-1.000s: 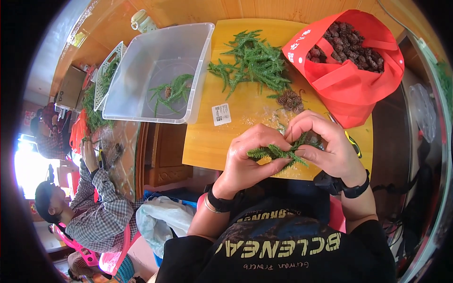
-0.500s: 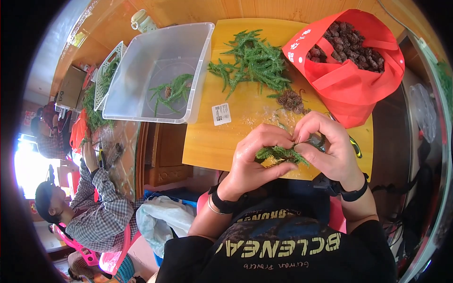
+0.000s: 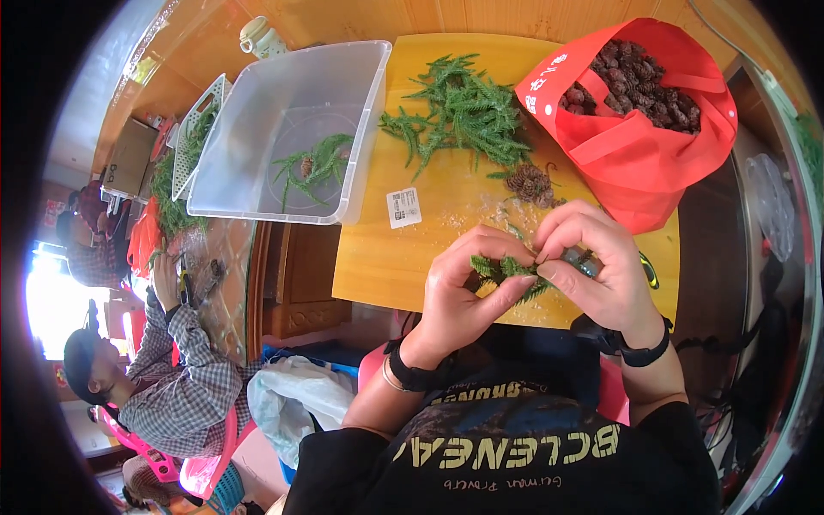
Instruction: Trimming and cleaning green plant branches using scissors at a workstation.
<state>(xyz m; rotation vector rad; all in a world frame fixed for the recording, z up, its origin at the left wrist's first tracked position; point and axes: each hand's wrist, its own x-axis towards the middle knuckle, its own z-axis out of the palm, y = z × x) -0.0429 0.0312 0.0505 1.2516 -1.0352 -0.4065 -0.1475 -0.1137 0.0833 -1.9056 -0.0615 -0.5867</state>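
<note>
Over the near edge of the yellow board, my left hand (image 3: 463,287) is closed around a green artificial pine sprig (image 3: 491,269), its needles poking out between thumb and fingers. My right hand (image 3: 596,257) meets it from the right, thumb and forefinger pinched at the sprig's end. What lies in that pinch is too small to make out. Behind the right fingers shows part of a greyish, shiny round thing (image 3: 584,261). Just beyond both hands a brown pine cone (image 3: 530,184) rests on the board, with pale crumbs around it.
Green sprigs (image 3: 472,116) are heaped at the board's far side. A red bag (image 3: 627,167) full of pine cones stands at far right. Left is a clear plastic bin (image 3: 365,137) with a sprig-and-cone piece inside. A white label (image 3: 402,208) lies between. A co-worker (image 3: 184,378) sits at left.
My left fingers have shifted slightly on the sprig, covering more of it. My right hand has turned a little, still pinched at its end, and the round thing behind it shows more.
</note>
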